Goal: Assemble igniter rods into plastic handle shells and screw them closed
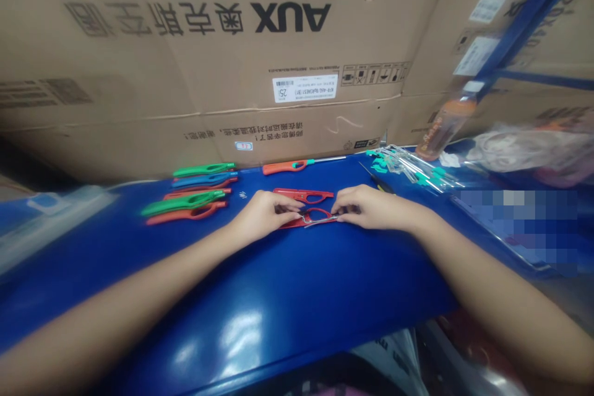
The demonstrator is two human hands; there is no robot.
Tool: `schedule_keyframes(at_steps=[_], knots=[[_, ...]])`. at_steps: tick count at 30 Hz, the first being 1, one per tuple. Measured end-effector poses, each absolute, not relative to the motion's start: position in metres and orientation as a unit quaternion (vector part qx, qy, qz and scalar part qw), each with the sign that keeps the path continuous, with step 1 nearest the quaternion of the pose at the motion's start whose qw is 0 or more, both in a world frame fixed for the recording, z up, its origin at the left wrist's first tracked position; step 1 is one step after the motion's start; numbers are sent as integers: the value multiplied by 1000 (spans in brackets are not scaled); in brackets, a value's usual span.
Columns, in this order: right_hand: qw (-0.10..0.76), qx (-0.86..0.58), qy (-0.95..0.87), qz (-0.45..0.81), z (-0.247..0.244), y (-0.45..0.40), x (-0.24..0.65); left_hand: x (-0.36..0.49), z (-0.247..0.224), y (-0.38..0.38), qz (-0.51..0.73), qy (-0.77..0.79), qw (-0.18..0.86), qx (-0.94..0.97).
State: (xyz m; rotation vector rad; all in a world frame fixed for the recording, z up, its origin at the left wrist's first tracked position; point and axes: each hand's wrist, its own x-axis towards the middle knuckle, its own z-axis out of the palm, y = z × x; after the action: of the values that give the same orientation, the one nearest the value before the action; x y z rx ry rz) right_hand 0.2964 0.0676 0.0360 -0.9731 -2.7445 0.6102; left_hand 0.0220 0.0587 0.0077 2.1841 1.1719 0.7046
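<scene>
The red casing [296, 221] looks like light, stiff, probably slick plastic, best held by its end edges; the thin metal wire [320, 221] along it seems easily bent. It lies at the surface [325, 284] between the left hand [264, 213] and right hand [371, 206], fingers narrowed at its opposite ends, though exactly what each pinches I cannot tell.

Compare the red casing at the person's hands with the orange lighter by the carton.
Colour: the red casing is red all over, while the orange lighter has a turquoise collar.
Handling: the left hand and right hand are at the red casing; the orange lighter lies untouched.
Place: the red casing is nearer the person than the orange lighter.
Both have a looped opening and lie on the blue table.
</scene>
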Motion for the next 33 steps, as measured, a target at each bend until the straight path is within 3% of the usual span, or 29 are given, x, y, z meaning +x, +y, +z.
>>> schedule_keyframes(at_steps=[33], knots=[[84,-323,-915,225,33,67,296,38,-2,43,349,390,170,835]])
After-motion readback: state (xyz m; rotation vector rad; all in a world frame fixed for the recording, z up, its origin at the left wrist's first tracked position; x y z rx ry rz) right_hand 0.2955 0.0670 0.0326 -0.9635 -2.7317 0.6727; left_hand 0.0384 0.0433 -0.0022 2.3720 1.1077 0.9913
